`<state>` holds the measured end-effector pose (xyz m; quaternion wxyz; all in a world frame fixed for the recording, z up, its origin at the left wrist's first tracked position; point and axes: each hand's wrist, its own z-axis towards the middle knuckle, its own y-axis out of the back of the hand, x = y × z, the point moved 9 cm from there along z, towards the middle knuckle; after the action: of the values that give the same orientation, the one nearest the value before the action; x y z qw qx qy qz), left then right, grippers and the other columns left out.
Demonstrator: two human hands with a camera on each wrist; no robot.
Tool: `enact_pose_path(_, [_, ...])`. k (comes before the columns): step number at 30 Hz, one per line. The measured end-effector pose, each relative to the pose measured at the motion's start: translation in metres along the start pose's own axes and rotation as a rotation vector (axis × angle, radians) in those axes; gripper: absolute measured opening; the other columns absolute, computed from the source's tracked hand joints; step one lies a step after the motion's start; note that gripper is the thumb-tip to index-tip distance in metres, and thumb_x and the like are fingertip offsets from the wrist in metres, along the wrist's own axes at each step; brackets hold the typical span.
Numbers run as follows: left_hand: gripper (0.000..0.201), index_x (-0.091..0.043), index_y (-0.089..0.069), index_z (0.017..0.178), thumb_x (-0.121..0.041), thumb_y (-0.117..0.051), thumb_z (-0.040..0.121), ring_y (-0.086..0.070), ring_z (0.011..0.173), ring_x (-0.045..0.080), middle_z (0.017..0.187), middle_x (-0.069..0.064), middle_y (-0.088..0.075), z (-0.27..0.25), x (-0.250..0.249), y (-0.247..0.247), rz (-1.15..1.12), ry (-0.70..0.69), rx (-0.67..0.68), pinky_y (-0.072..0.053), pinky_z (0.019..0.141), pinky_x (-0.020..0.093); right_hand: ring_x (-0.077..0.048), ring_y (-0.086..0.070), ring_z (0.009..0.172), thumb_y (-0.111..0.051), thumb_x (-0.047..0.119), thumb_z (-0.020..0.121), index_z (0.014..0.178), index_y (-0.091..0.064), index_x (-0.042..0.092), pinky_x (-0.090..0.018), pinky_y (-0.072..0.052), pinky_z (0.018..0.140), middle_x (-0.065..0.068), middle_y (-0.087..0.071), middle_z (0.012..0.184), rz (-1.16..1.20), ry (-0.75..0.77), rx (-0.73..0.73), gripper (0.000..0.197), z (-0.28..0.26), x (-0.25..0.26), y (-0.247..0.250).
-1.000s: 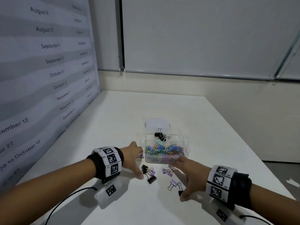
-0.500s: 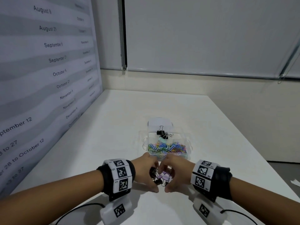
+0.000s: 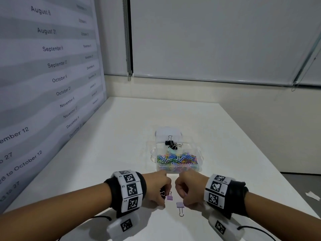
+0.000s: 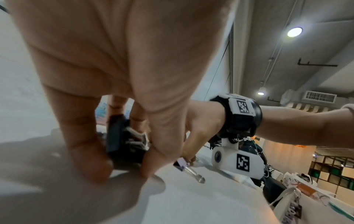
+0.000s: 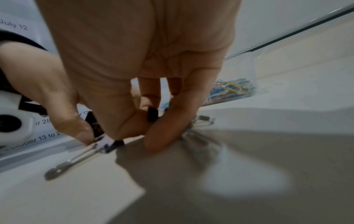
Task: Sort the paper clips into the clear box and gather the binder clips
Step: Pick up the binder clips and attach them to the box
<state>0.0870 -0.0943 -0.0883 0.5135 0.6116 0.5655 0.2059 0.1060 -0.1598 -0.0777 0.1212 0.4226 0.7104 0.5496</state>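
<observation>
A clear box (image 3: 198, 154) on the white table (image 3: 107, 145) holds a heap of coloured paper clips (image 3: 177, 160) in front and black binder clips (image 3: 171, 145) in its rear part. Just in front of it my left hand (image 3: 157, 189) curls round black binder clips (image 4: 122, 141). My right hand (image 3: 188, 188) curls round a black binder clip (image 5: 152, 116), and its thumb touches a purple binder clip (image 3: 180, 205) lying on the table. Another purple binder clip (image 3: 169, 197) lies between the hands, by the left fingers.
The box's clear lid (image 3: 167, 132) lies behind the box. A wall chart with dates (image 3: 48, 75) runs along the table's left side. The table's right edge (image 3: 260, 153) drops to the floor, where a scrap of paper (image 3: 312, 195) lies.
Both hands swept in from either side of the scattered binder clips, met over them, then curled up and drew slightly apart. Two purple clips now lie uncovered between the hands.
</observation>
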Motion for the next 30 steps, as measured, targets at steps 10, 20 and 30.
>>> enact_pose_path(10, [0.023, -0.024, -0.053, 0.058, -0.015, -0.074, 0.06, -0.059, 0.078, 0.021, 0.083, 0.001, -0.058, -0.001, 0.012, 0.004, -0.138, 0.069, -0.029, -0.049, 0.064, 0.031, -0.005, -0.057, 0.05, -0.067, 0.0, 0.071, 0.057, -0.052, 0.019, -0.014, -0.049, 0.049, 0.004, -0.055, 0.063, 0.185, -0.021, -0.164, 0.028, -0.003, -0.007, 0.07])
enact_pose_path(20, [0.014, -0.019, -0.065, 0.071, -0.006, -0.07, 0.075, -0.052, 0.05, -0.007, 0.063, -0.015, -0.057, -0.003, 0.018, 0.024, -0.339, 0.024, -0.004, -0.04, 0.054, 0.005, -0.006, -0.055, 0.057, -0.065, 0.001, 0.073, 0.059, -0.058, 0.022, -0.02, -0.048, 0.056, -0.002, -0.061, 0.073, 0.296, -0.181, -0.577, 0.026, 0.041, -0.075, 0.139])
enact_pose_path(30, [0.025, -0.013, -0.06, 0.066, 0.009, -0.062, 0.079, -0.057, 0.043, 0.0, 0.061, -0.001, -0.059, 0.015, 0.035, 0.094, -0.749, 0.04, -0.212, -0.049, 0.051, 0.01, -0.012, -0.063, 0.077, -0.054, 0.014, 0.088, 0.097, -0.073, 0.013, -0.016, -0.042, 0.066, -0.007, -0.071, 0.092, 0.085, -0.134, -0.353, 0.02, 0.057, -0.067, 0.102])
